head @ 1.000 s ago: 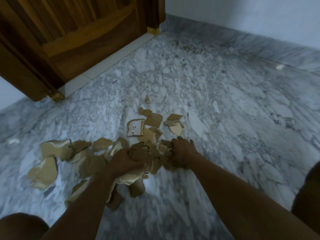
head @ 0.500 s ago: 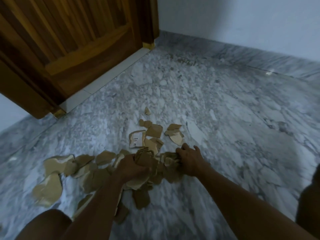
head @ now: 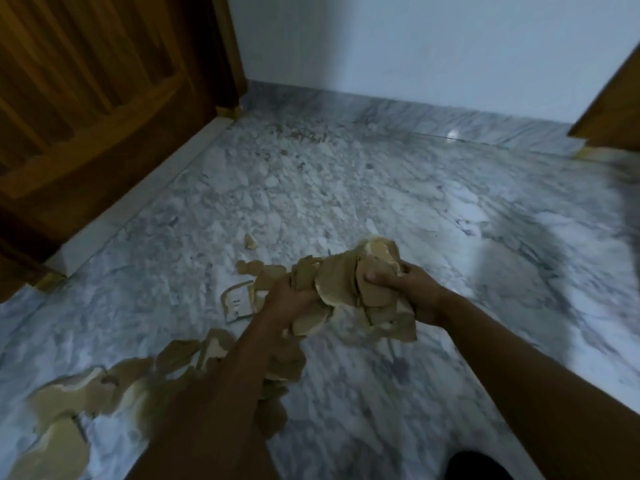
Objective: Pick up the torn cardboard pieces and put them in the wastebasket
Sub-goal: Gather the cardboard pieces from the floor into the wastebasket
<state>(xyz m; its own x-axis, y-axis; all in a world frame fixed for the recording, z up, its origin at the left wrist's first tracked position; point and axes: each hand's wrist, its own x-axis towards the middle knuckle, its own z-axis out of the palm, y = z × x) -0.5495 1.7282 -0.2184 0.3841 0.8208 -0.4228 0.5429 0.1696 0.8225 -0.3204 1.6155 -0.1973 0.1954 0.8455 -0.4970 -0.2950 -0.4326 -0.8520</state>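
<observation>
From the head camera, both bare forearms reach forward and meet over a marble floor. Between the hands sits a bundle of torn cardboard pieces, brown and crumpled, lifted clear of the floor.

The left hand shows its back to the camera. Its fingers curl into the near left side of the bundle and grip it. The right hand clamps the opposite side: its thumb presses flat on the top face of the cardboard, and the other fingers wrap round the right edge. A few ragged flaps hang down below the right hand.

More cardboard lies on the floor. Just beyond the left hand, partly hidden by it, is a printed piece with a pale label face up. A little further out from that hand lie a few rounded brown bits, and past them a small scrap on its own. Under and to the left of the left forearm, a trail of loose pieces runs toward the near left corner of the view, blurred in places.

Far beyond the left hand stands a wooden door. A pale wall runs behind both hands, and a wooden panel shows at the edge far beyond the right hand.
</observation>
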